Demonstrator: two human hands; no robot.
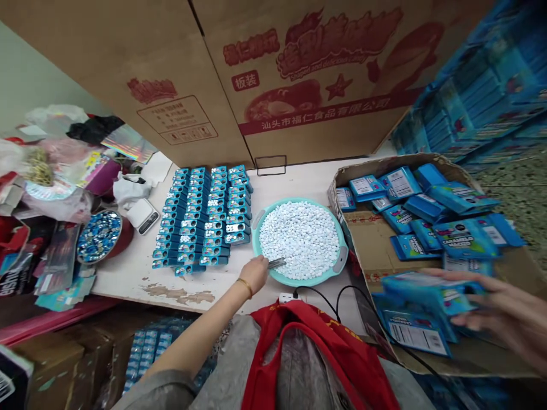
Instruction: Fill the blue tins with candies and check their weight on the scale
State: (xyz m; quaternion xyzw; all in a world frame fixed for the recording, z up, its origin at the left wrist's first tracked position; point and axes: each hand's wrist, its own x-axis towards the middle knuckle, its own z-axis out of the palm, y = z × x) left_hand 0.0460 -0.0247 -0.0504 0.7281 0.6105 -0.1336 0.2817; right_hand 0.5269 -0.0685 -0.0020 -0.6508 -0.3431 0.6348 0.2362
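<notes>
My left hand (255, 273) is closed round a thin metal utensil (277, 263), whose tip rests among the small white candies (299, 239). Those candies fill a round turquoise basin (343, 253) in front of me. At the right, my right hand (491, 302), smeared by motion, grips a blue candy box (444, 293) over an open carton (361, 245). More blue boxes (465, 236) lie loosely in that carton. Left of the basin stand rows of small blue dispensers (194, 219) with round openings; white candies show in some of them.
Big brown cartons (222, 148) wall off the table's back. Leftward are a small white scale (143, 216), a red bowl of blue-and-silver pieces (123, 242) and plastic bags (64, 199). A black cable (363, 290) runs by the open carton. Blue packs (482, 97) are stacked at far right.
</notes>
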